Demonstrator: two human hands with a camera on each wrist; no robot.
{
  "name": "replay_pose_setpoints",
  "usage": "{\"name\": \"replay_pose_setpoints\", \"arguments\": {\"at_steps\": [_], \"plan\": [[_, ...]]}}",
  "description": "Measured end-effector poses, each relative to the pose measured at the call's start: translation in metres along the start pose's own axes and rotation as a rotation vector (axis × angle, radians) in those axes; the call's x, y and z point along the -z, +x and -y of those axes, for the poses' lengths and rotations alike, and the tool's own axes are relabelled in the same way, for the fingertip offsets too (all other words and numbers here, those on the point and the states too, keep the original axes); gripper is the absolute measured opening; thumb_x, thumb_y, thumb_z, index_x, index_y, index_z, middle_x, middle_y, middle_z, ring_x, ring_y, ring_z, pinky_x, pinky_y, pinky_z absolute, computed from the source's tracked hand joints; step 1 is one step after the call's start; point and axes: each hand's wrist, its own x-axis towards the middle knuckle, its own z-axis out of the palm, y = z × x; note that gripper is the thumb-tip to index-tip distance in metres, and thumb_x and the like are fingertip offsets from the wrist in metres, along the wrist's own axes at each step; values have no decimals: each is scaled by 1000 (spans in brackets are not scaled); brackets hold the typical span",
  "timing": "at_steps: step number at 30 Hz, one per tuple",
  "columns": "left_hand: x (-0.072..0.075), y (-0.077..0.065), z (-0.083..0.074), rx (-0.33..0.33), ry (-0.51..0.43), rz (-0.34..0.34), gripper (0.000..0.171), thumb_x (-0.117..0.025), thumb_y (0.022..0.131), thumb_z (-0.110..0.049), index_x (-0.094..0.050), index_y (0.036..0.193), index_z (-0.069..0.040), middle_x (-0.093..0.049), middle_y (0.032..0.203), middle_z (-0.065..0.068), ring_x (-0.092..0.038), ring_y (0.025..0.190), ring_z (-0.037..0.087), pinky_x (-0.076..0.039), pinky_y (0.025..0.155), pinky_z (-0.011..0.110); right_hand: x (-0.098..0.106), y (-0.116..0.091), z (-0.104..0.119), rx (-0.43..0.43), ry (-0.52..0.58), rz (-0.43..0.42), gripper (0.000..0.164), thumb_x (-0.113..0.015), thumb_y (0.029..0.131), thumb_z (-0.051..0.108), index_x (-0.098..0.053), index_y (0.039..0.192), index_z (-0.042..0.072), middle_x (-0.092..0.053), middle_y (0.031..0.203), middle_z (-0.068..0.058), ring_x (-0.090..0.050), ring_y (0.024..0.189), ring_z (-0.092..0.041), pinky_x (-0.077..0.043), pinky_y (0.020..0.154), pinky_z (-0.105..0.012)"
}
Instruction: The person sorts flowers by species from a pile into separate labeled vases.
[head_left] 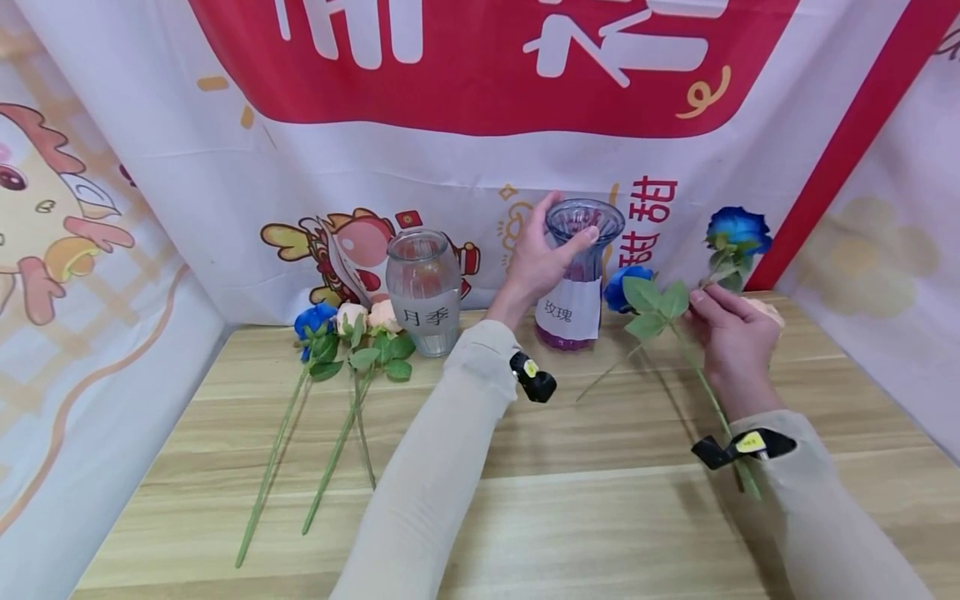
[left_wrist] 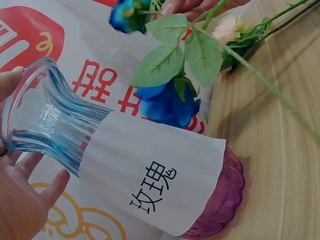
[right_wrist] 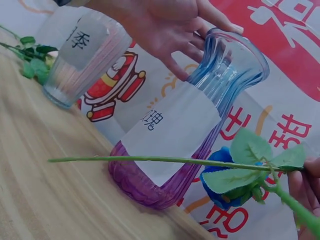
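Note:
My left hand (head_left: 540, 258) grips the flared neck of a glass vase (left_wrist: 215, 205), thumb over its rim. The vase shades from blue to purple and wears a white paper label (left_wrist: 160, 170) with black characters. To its right, my right hand (head_left: 738, 342) pinches the stem of a blue rose (head_left: 738, 232) between thumb and fingertips. That rose's head points up and its thin stem (right_wrist: 100, 159) slants down to the left, across the vase in the right wrist view. A second blue rose (left_wrist: 170, 105) stands beside the vase, partly behind green leaves (left_wrist: 160, 62).
A clear labelled vase (head_left: 423, 287) stands left on the wooden table (head_left: 600, 533). Before it lie a blue rose (head_left: 315, 319) and two pale flowers (head_left: 384, 315) with long stems. A peach flower (left_wrist: 227, 30) lies behind my right hand. A printed cloth (head_left: 465, 167) hangs behind.

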Motion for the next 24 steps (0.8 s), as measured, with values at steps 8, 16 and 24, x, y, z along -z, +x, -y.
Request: {"name": "replay_pose_setpoints", "arguments": {"at_steps": [8, 16, 24], "plan": [[0, 0, 0, 1, -3, -2, 85, -74, 98, -43, -29, 168, -27, -37, 170, -6, -42, 152, 20, -40, 126, 49, -4, -3, 2, 82, 125, 106, 27, -81, 79, -19, -81, 102, -5, -82, 90, -8, -79, 68, -19, -66, 63, -31], [-1, 1, 0, 4, 0, 7, 84, -74, 98, -44, -29, 168, -28, -36, 170, -6, -43, 151, 20, -41, 125, 48, 1, -5, 5, 48, 132, 220, 19, -79, 86, -13, -77, 103, -6, -82, 87, -15, -82, 75, -26, -66, 70, -39], [-1, 1, 1, 21, -13, 4, 85, -75, 98, -45, -28, 168, -31, -37, 170, -7, -43, 152, 21, -41, 125, 49, -1, -8, 11, 62, 142, 204, 30, -82, 86, -7, -72, 114, -3, -81, 98, -14, -82, 84, -26, -66, 77, -38]]}}
